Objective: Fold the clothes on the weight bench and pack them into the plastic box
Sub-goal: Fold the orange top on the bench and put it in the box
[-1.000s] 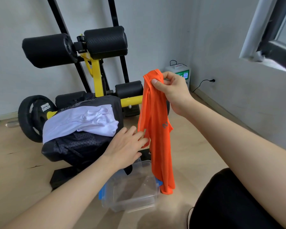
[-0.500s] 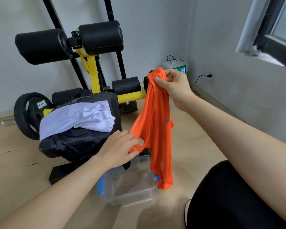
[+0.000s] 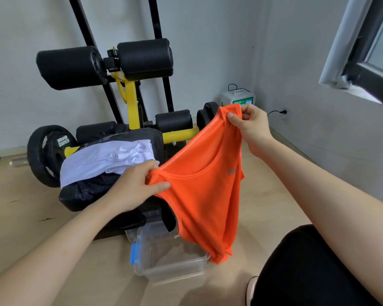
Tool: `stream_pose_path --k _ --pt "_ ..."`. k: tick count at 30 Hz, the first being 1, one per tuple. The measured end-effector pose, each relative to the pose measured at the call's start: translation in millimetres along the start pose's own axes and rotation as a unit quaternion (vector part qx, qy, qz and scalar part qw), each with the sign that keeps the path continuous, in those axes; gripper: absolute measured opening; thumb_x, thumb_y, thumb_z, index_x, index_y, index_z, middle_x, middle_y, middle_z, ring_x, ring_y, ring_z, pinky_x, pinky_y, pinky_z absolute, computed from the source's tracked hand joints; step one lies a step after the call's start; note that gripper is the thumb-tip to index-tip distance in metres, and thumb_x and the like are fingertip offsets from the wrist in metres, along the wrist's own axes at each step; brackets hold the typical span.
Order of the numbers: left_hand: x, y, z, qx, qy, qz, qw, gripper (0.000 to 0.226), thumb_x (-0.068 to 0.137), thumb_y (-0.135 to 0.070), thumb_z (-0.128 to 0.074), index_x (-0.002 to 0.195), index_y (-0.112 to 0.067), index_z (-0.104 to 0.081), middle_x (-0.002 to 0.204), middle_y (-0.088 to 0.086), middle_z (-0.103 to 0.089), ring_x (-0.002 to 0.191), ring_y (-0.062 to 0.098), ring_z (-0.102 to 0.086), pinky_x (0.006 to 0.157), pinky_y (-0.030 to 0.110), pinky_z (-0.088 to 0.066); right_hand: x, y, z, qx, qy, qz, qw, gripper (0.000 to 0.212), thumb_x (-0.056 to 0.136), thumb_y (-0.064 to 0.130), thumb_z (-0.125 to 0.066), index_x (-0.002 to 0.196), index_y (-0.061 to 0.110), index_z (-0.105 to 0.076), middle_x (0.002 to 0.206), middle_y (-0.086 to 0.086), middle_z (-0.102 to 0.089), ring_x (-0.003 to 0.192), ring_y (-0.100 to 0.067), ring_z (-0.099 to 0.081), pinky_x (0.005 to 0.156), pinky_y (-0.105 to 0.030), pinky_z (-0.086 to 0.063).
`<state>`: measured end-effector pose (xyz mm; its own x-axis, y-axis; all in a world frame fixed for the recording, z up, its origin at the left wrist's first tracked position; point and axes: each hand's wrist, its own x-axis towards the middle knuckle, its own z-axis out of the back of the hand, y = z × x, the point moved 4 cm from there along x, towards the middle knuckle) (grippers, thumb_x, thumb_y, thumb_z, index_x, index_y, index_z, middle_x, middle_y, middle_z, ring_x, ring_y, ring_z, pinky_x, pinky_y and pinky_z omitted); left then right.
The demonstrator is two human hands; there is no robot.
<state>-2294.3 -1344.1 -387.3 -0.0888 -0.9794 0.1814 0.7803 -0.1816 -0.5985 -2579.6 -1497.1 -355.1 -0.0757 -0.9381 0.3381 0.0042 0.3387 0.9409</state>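
Clamped fingers of left hand (image 3: 137, 184) and right hand (image 3: 250, 127) on the straps of the orange tank top (image 3: 203, 195). Hung it over the open plastic box (image 3: 175, 269), hem hiding part of its inside.

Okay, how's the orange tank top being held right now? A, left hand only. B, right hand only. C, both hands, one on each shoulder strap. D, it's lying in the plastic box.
C: the left hand and the right hand each pinch a shoulder strap of the orange tank top, holding it spread in the air.
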Motion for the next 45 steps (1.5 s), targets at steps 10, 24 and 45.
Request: stream_pose_path --k 10,24,45 --pt "-2.5 17.5 35.1 -0.233 -0.085 0.096 0.964 0.032 0.080 -0.009 -0.081 0.108 -0.019 -0.070 0.087 0.007 -0.078 0.080 0.015 -0.074 0.074 0.023 -0.056 4.5 -17.8 4.6 -0.079 -0.062 -0.026 0.995 0.021 0.076 0.023 -0.075 0.086 0.009 -0.063 0.088 -0.014 -0.074 0.080 -0.023 -0.069 0.078 -0.046 -0.060" --pt "16.4 -10.0 22.3 -0.477 -0.087 0.185 0.855 0.012 0.094 -0.020 -0.066 0.098 -0.011 -0.073 0.078 0.004 -0.072 0.071 0.017 -0.068 0.066 0.032 -0.060 -13.7 18.6 -18.7 -0.091 -0.004 0.021 0.996 0.021 0.077 0.026 -0.080 0.067 0.014 -0.067 0.066 -0.003 -0.061 0.063 -0.012 -0.054 0.060 -0.029 -0.044" --pt "-8.5 53.2 233.3 -0.384 -0.338 0.171 0.842 0.006 0.090 -0.022 -0.073 0.089 -0.017 -0.069 0.066 -0.006 -0.073 0.058 0.006 -0.068 0.052 0.020 -0.053 18.4 95.3 -159.3 -0.076 0.100 0.034 0.991 0.025 0.082 0.031 -0.077 0.069 0.014 -0.064 0.067 -0.005 -0.064 0.059 -0.012 -0.056 0.056 -0.031 -0.046"
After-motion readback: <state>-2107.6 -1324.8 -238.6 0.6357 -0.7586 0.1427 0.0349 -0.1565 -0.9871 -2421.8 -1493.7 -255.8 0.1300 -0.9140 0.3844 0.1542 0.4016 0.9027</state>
